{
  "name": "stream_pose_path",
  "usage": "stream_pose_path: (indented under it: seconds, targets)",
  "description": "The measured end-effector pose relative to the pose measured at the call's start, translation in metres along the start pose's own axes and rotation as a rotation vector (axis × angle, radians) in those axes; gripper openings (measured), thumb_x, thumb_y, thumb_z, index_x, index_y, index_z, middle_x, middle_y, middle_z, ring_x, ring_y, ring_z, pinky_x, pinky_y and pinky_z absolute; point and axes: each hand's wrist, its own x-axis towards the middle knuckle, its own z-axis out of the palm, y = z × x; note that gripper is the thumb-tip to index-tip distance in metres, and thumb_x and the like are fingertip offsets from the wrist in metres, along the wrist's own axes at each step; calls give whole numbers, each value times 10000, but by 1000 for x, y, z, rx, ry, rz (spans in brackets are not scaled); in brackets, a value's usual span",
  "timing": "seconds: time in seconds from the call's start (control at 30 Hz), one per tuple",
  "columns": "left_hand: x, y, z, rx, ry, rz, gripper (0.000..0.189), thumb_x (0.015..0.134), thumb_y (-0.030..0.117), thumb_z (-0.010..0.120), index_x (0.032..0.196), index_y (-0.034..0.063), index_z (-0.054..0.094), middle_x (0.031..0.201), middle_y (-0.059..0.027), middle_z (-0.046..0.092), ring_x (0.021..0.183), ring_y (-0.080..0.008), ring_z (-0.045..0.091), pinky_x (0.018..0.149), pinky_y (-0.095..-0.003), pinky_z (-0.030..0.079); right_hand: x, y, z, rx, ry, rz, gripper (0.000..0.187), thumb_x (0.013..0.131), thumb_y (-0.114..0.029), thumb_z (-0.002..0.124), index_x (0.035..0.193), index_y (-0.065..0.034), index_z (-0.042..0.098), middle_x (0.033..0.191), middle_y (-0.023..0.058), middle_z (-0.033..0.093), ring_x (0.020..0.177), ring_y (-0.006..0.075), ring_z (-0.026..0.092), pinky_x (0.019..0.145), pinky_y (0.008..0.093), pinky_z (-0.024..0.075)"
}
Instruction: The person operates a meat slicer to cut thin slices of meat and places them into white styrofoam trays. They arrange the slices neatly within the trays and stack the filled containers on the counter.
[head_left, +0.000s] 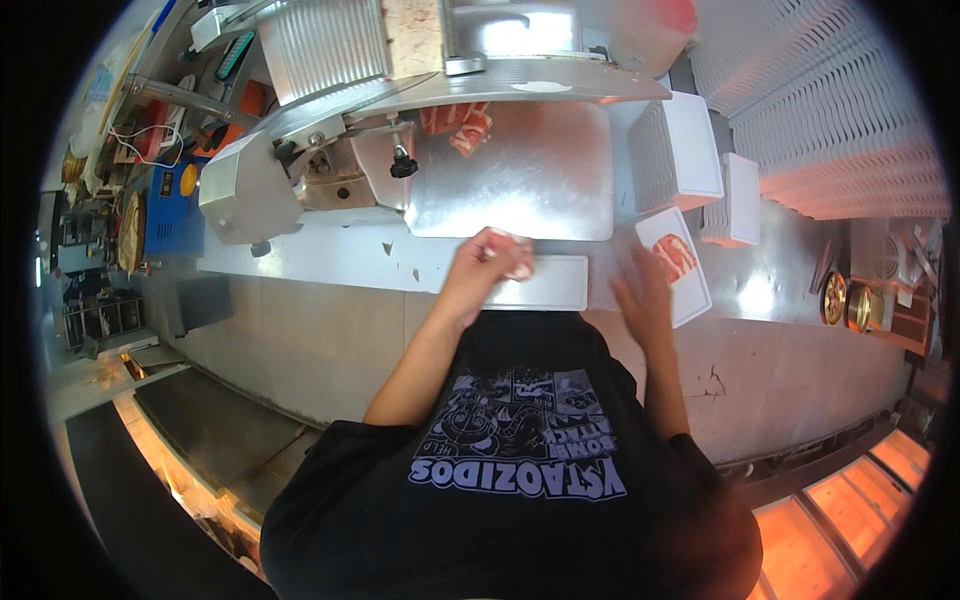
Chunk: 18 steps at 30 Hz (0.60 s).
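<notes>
My left hand (480, 271) is closed around folded slices of raw red-and-white meat (516, 256). It is above the left part of a shallow white tray (553, 283) near the counter's front edge. My right hand (646, 289), blurred, has its thumb apart from its fingers, with nothing visible in it. It is beside a second white tray (686, 300), which lies at a slant and bears a meat portion (673, 256). Further back, more meat slices (471, 129) rest on the metal plate (517, 187) under the slicer.
A metal meat slicer (251, 187) spans the back and left of the counter. Stacked white trays stand at the right, a tall stack (675, 150) and a lower stack (731, 199), with many more trays (840, 127) behind. A blue box (172, 206) is at far left.
</notes>
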Motion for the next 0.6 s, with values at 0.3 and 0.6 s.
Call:
stream_pose_path:
  seconds: [0.3, 0.6]
  targets:
    - [-6, -45, -2, 138, 43, -321, 194, 999, 116, 652, 1186, 65, 666, 1009, -22, 713, 944, -114, 701, 742, -250, 599, 19, -46, 74, 1048, -642, 623, 194, 974, -135, 668, 1120, -25, 605, 1026, 61, 712, 921, 121, 680, 720, 259, 567]
    - [10, -104, -37, 364, 32, -207, 262, 983, 77, 646, 1233, 2, 622, 1082, -88, 699, 914, -139, 698, 709, -264, 612, 12, -31, 111, 258, -399, 184, 209, 883, -91, 684, 1057, 3, 618, 917, 227, 688, 775, 332, 696, 688, 412, 564]
